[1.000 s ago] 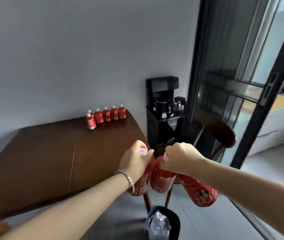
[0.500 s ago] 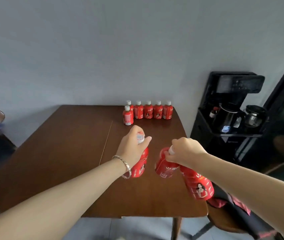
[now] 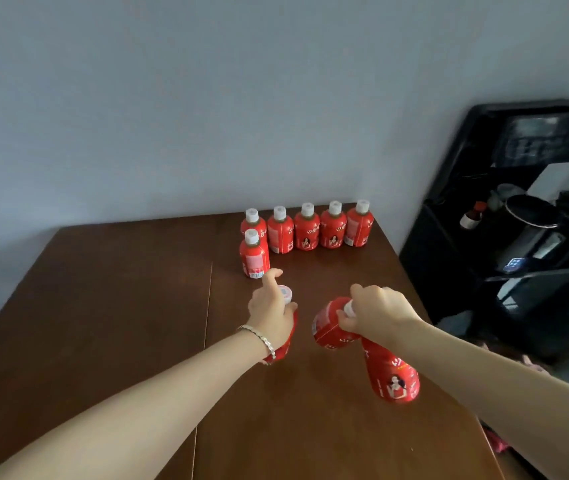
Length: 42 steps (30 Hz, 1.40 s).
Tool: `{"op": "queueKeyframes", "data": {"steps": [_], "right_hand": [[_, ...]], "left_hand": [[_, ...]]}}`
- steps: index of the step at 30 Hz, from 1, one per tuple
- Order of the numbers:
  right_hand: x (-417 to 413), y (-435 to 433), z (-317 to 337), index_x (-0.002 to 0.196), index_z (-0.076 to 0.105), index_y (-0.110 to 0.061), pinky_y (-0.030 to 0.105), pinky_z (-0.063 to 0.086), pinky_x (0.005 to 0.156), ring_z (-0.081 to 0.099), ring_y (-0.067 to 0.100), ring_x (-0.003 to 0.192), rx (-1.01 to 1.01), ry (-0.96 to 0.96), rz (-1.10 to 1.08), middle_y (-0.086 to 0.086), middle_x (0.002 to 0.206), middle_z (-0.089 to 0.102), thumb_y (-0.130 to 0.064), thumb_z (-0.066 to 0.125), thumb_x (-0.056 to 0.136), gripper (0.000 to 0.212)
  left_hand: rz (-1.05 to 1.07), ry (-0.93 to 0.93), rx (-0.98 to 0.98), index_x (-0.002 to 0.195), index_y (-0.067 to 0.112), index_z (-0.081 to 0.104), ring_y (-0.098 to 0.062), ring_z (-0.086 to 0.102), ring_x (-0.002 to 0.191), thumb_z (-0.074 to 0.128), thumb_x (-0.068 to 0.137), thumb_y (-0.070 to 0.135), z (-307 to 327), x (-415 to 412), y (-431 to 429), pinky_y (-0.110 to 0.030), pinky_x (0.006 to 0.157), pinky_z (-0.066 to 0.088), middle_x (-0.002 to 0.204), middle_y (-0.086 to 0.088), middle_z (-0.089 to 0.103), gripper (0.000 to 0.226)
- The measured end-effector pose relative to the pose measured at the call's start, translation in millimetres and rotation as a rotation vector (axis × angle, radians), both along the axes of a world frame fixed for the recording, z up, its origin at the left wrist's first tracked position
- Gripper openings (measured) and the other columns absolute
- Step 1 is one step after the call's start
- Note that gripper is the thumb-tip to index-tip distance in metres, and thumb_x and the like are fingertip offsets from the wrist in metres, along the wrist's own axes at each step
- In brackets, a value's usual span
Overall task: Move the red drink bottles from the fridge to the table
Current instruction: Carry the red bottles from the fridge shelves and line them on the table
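The fingers of the left hand are curling round the neck of a red bottle just under its white cap, the forefinger pointing straight ahead. That bottle is hanging mostly hidden behind the hand, so it is hard to say whether its base is touching the counter. The right hand is pinching two more bottles by their necks in curled fingers, one bottle tilting leftward and the other bottle dangling toward the camera. A bracelet is circling the left wrist. Farther back, six red bottles are standing upright on the counter near the wall: a row of five and a single bottle just in front of the row's left end. A black drinks machine is standing beside the counter's right edge.
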State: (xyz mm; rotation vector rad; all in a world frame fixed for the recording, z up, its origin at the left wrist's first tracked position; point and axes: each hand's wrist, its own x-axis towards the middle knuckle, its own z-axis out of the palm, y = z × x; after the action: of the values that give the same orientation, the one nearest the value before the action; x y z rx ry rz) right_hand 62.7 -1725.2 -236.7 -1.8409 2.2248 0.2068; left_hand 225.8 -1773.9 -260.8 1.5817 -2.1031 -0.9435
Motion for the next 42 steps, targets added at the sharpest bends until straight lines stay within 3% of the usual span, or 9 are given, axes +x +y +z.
{"op": "queueKeyframes", "data": {"steps": [4, 7, 11, 18, 24, 32, 37, 39, 42], "right_hand": [[-17.9, -52.0, -24.6, 0.11, 0.05, -0.01, 0.028, 0.049, 0.066, 0.056, 0.017, 0.074, 0.055, -0.035, 0.0, -0.005, 0.068, 0.045, -0.046, 0.044, 0.094, 0.04], [-32.6, -89.1, -39.6, 0.114, 0.049, -0.01, 0.03, 0.05, 0.07, 0.063, 0.023, 0.089, 0.08, -0.043, 0.017, 0.003, 0.09, 0.061, -0.044, 0.044, 0.094, 0.04], [-49.1, -142.2, -57.8, 0.111, 0.051, -0.009, 0.03, 0.043, 0.067, 0.062, 0.026, 0.095, 0.066, -0.035, 0.057, 0.006, 0.104, 0.063, -0.042, 0.044, 0.094, 0.037], [-55.2, -202.1, -78.2, 0.107, 0.051, -0.008, 0.032, 0.041, 0.063, 0.063, 0.028, 0.09, -0.088, -0.133, 0.013, 0.007, 0.099, 0.063, -0.039, 0.046, 0.095, 0.034], [-60.3, -200.7, -96.9, 0.135, 0.032, -0.017, 0.035, 0.045, 0.07, 0.062, 0.029, 0.098, -0.141, -0.261, -0.051, 0.006, 0.112, 0.06, -0.043, 0.058, 0.088, 0.06], [-88.4, -180.3, -104.0, 0.141, 0.029, -0.02, 0.034, 0.051, 0.076, 0.059, 0.024, 0.108, -0.431, -0.241, -0.238, 0.004, 0.131, 0.052, -0.04, 0.059, 0.089, 0.063], [-96.9, -180.6, -111.6, 0.14, 0.033, -0.018, 0.033, 0.046, 0.088, 0.047, 0.025, 0.122, -0.466, -0.427, -0.401, 0.008, 0.133, 0.046, -0.033, 0.063, 0.088, 0.063], [-96.8, -175.2, -115.2, 0.144, 0.026, -0.018, 0.037, 0.04, 0.101, 0.037, 0.025, 0.131, -0.451, -0.513, -0.511, 0.01, 0.14, 0.037, -0.032, 0.07, 0.083, 0.077], [-95.7, -166.9, -122.3, 0.147, 0.015, -0.019, 0.045, 0.039, 0.106, 0.035, 0.032, 0.133, -0.201, -0.604, -0.759, 0.013, 0.145, 0.031, -0.035, 0.077, 0.074, 0.098]], "left_hand": [[-0.016, 0.027, 0.038, 0.14, 0.007, 0.026, -0.024, 0.047, 0.12, 0.052, 0.091, 0.0, -21.1, -28.1, -54.5, -0.025, 0.102, 0.033, 0.122, -0.012, 0.047, 0.056], [-0.028, 0.07, 0.095, 0.139, 0.008, 0.027, -0.02, 0.045, 0.121, 0.053, 0.091, 0.0, -34.3, -45.4, -90.8, -0.016, 0.094, 0.028, 0.117, -0.006, 0.043, 0.054], [-0.028, 0.06, 0.078, 0.136, 0.012, 0.031, -0.018, 0.046, 0.12, 0.058, 0.089, 0.004, -50.7, -69.2, -137.7, -0.017, 0.093, 0.03, 0.126, -0.01, 0.047, 0.054], [-0.057, -0.048, -0.002, 0.13, 0.013, 0.039, -0.019, 0.052, 0.109, 0.055, 0.089, 0.003, -69.2, -83.3, -184.0, -0.018, 0.084, 0.034, 0.109, -0.004, 0.051, 0.045], [-0.052, -0.115, -0.187, 0.104, 0.007, 0.056, -0.019, 0.054, 0.098, 0.055, 0.088, 0.0, -85.2, -74.1, -200.0, -0.017, 0.079, 0.034, 0.103, -0.006, 0.054, 0.018], [-0.084, -0.213, -0.336, 0.106, 0.001, 0.058, -0.023, 0.044, 0.116, 0.047, 0.091, -0.001, -98.6, -78.6, -198.6, -0.021, 0.093, 0.034, 0.127, -0.012, 0.047, 0.019], [-0.158, -0.487, -0.405, 0.127, 0.012, 0.047, -0.03, 0.019, 0.141, 0.058, 0.089, 0.011, -100.0, -76.3, -192.4, -0.033, 0.112, 0.026, 0.151, -0.015, 0.019, 0.039], [-0.214, -0.595, -0.408, 0.129, 0.012, 0.048, -0.038, 0.024, 0.138, 0.07, 0.08, 0.009, -101.1, -75.2, -189.5, -0.04, 0.111, 0.03, 0.15, -0.02, 0.021, 0.053], [-0.238, -0.656, -0.455, 0.1, 0.007, 0.068, -0.045, 0.059, 0.104, 0.093, 0.036, 0.002, -105.3, -71.9, -197.7, -0.044, 0.078, 0.055, 0.122, -0.027, 0.056, 0.069]]}}
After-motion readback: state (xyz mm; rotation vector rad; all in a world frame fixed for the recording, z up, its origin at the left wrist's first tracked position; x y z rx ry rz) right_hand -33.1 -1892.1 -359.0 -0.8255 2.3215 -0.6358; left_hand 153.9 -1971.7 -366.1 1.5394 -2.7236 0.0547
